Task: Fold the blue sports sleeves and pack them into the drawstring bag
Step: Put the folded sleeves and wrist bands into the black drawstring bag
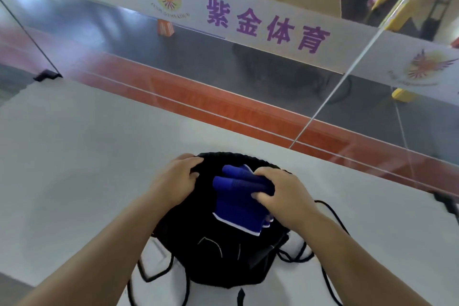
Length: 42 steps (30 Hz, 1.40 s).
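A black drawstring bag (211, 261) lies on the white table (74, 156), its mouth at the far side. My left hand (173, 179) grips the bag's upper left rim. My right hand (283, 196) is closed on the folded blue sports sleeves (236, 206), which have white-edged cuffs and rest over the bag's mouth. Part of the sleeves is hidden under my right hand. Whether they are inside the bag or lying on top of it is unclear.
Black drawstring cords (332, 221) trail over the table to the right and near edge. A glass barrier with a white banner (248, 20) stands just beyond the table's far edge. A black clamp (47, 74) sits at the far left corner.
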{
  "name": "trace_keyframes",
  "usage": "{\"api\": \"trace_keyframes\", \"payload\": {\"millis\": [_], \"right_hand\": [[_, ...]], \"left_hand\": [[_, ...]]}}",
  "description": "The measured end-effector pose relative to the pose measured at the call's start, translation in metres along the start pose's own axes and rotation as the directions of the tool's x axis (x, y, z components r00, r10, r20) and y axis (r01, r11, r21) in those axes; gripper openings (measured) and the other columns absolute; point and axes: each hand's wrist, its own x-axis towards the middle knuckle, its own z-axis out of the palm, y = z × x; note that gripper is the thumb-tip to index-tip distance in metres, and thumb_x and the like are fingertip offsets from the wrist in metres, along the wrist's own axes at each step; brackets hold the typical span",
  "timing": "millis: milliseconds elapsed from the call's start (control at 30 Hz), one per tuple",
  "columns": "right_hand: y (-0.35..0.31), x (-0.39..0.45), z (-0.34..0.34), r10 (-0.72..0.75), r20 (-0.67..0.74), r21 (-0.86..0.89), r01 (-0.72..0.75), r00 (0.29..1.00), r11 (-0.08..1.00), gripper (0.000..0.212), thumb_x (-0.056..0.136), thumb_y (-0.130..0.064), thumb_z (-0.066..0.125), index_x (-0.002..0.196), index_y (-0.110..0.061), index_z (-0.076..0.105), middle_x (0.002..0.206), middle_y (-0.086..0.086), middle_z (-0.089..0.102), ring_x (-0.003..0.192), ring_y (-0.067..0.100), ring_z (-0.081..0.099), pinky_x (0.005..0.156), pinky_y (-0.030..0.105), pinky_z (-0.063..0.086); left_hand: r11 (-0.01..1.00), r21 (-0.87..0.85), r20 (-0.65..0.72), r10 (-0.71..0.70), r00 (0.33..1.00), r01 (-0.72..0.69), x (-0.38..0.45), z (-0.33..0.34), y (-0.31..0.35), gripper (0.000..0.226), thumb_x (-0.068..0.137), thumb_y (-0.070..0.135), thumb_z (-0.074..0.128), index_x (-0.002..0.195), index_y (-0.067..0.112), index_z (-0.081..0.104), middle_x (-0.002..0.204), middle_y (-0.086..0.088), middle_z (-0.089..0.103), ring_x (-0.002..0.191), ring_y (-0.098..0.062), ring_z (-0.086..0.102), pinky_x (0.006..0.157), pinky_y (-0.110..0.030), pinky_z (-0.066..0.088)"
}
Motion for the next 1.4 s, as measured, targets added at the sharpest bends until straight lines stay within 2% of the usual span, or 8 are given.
{"api": "trace_keyframes", "payload": {"millis": [100,300,600,833,1000,1100,1233,1400], "right_hand": [[-0.01,0.007,0.001,0.065,0.066,0.219,-0.078,0.996,0.973,0.024,0.079,-0.029,0.069,0.099,-0.039,0.06,0.093,-0.014,0.067,0.078,0.006,0.063,0.068,0.023,0.05],[-0.019,0.015,0.016,0.099,0.27,0.522,-0.232,0.958,0.821,0.022,0.081,-0.01,0.07,0.102,-0.015,0.065,0.097,0.01,0.073,0.084,0.03,0.071,0.077,0.055,0.056],[-0.011,0.02,-0.002,0.005,0.402,0.643,-0.286,0.916,0.711,0.024,0.086,-0.004,0.064,0.108,-0.014,0.066,0.107,0.011,0.07,0.097,0.028,0.069,0.075,0.038,0.057],[0.021,0.036,0.04,0.399,0.152,0.141,-0.42,0.904,0.897,0.054,0.085,-0.021,0.069,0.134,-0.013,0.047,0.134,0.006,0.052,0.111,0.025,0.057,0.088,0.034,0.052],[0.014,0.029,0.053,0.472,0.111,0.398,-0.474,0.875,0.785,0.042,0.083,-0.02,0.072,0.116,-0.015,0.047,0.098,-0.004,0.05,0.079,0.017,0.059,0.07,0.037,0.059],[0.013,0.027,0.057,0.483,0.162,0.436,-0.502,0.86,0.747,0.038,0.085,-0.022,0.07,0.113,-0.015,0.045,0.095,-0.003,0.048,0.079,0.019,0.062,0.067,0.036,0.06],[0.019,0.022,0.058,0.364,0.07,-0.139,-0.353,0.929,0.925,0.044,0.09,-0.036,0.06,0.124,-0.013,0.047,0.116,0.008,0.059,0.102,0.027,0.061,0.081,0.036,0.052],[0.014,0.02,0.036,0.235,0.092,-0.332,-0.192,0.968,0.923,0.039,0.091,-0.039,0.057,0.122,-0.018,0.051,0.119,0.004,0.057,0.104,0.026,0.058,0.081,0.038,0.051]], "left_hand": [[0.995,-0.081,-0.021,0.065,0.998,-0.066,-0.001,-0.008,0.0,0.039,0.092,0.007,0.05,0.13,0.015,0.056,0.134,0.002,0.054,0.121,-0.018,0.05,0.093,-0.017,0.028],[0.987,-0.137,0.002,0.08,0.997,-0.079,-0.004,-0.013,-0.009,0.038,0.095,0.007,0.045,0.129,0.019,0.057,0.133,0.008,0.054,0.121,-0.01,0.048,0.095,-0.015,0.026],[0.967,-0.25,0.06,0.054,0.997,-0.038,0.001,-0.018,-0.024,0.036,0.096,0.005,0.043,0.123,0.02,0.062,0.13,0.007,0.057,0.122,-0.01,0.049,0.099,-0.018,0.028],[0.975,-0.222,0.088,0.045,0.995,-0.024,0.001,-0.014,-0.02,0.037,0.097,0.009,0.04,0.126,0.024,0.058,0.133,0.01,0.054,0.123,-0.008,0.048,0.1,-0.019,0.031],[0.981,-0.19,0.066,0.056,0.996,-0.042,-0.001,-0.011,-0.013,0.035,0.098,0.01,0.041,0.127,0.024,0.055,0.133,0.006,0.053,0.122,-0.013,0.049,0.093,-0.019,0.031],[0.982,-0.187,0.059,0.04,0.997,-0.028,-0.001,-0.008,-0.01,0.032,0.097,0.013,0.043,0.125,0.027,0.05,0.13,0.002,0.054,0.115,-0.018,0.052,0.09,-0.026,0.038],[0.989,-0.146,0.056,0.027,0.998,-0.018,-0.002,-0.006,-0.004,0.034,0.096,0.017,0.045,0.127,0.03,0.043,0.128,0.001,0.054,0.112,-0.02,0.053,0.086,-0.029,0.039],[0.999,-0.054,-0.058,0.006,0.998,-0.009,-0.009,-0.005,0.005,0.031,0.093,0.024,0.053,0.125,0.023,0.051,0.127,0.003,0.044,0.113,-0.019,0.049,0.089,-0.026,0.038]]}}
